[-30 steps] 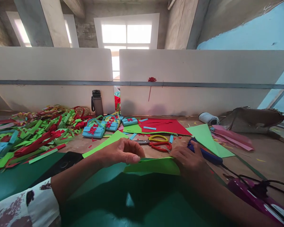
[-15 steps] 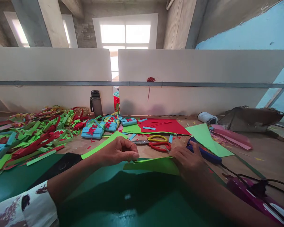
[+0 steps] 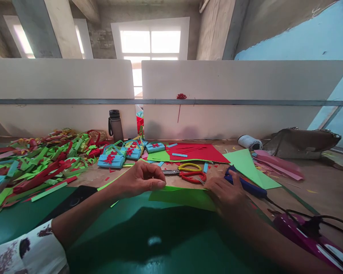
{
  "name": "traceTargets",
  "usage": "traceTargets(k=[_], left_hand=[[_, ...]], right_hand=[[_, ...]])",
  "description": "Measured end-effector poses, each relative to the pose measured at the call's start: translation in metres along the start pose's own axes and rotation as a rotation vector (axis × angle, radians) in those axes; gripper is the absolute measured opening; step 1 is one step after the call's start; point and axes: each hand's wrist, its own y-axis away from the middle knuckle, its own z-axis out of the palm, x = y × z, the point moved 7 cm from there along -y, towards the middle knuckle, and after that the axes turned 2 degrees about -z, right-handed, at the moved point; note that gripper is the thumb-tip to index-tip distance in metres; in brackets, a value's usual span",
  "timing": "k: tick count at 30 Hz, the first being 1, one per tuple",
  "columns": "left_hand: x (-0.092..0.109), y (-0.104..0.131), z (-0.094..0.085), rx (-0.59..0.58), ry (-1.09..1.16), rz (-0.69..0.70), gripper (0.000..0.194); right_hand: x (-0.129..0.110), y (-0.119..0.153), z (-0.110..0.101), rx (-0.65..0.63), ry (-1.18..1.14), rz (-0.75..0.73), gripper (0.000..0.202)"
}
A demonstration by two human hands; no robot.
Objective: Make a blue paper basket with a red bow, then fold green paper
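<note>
My left hand (image 3: 144, 178) is closed in a pinch at the upper edge of a folded green paper (image 3: 183, 198), above the green work surface (image 3: 157, 239). Thumb and forefinger meet there. My right hand (image 3: 224, 192) holds the right end of that paper. Across the same hand lies a dark blue corded tool (image 3: 253, 188) that looks like a glue gun, with a finger over it; its front is mostly hidden. Scissors (image 3: 193, 175) with red and yellow handles rest just beyond the paper. A thin light-green strip (image 3: 114, 204) shows below my left forearm.
Small blue paper bags (image 3: 111, 158) with red flowers stand beyond my left hand. Left lies a heap of green and red strips (image 3: 54, 160). A red sheet (image 3: 202, 152), a bottle (image 3: 115, 125), a handbag (image 3: 303, 142) and a purple power strip (image 3: 297, 236) with cables surround the workspace.
My left hand has shifted slightly left and up along the green paper's edge. The thin strip below my left forearm has come into view. My right hand has hardly moved.
</note>
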Motion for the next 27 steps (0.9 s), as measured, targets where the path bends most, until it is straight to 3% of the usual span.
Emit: traceTargets(k=[7, 12, 17, 23, 27], left_hand=[[-0.001, -0.002, 0.001, 0.021, -0.043, 0.009, 0.030], [0.000, 0.004, 0.005, 0.164, -0.108, -0.003, 0.027], [0.014, 0.013, 0.024, 0.258, -0.313, 0.045, 0.027], [0.032, 0.021, 0.045, 0.267, -0.452, 0.182, 0.024], [0.034, 0.025, 0.055, 0.229, -0.455, 0.195, 0.024]], right_hand=[[-0.002, -0.001, -0.001, -0.025, -0.006, -0.009, 0.018], [-0.015, -0.008, -0.013, 0.025, -0.066, 0.050, 0.019], [-0.043, -0.014, -0.030, 0.028, -0.049, -0.067, 0.036], [-0.062, -0.012, -0.049, 0.074, -0.106, -0.117, 0.034], [-0.068, -0.014, -0.058, 0.077, -0.144, -0.146, 0.030]])
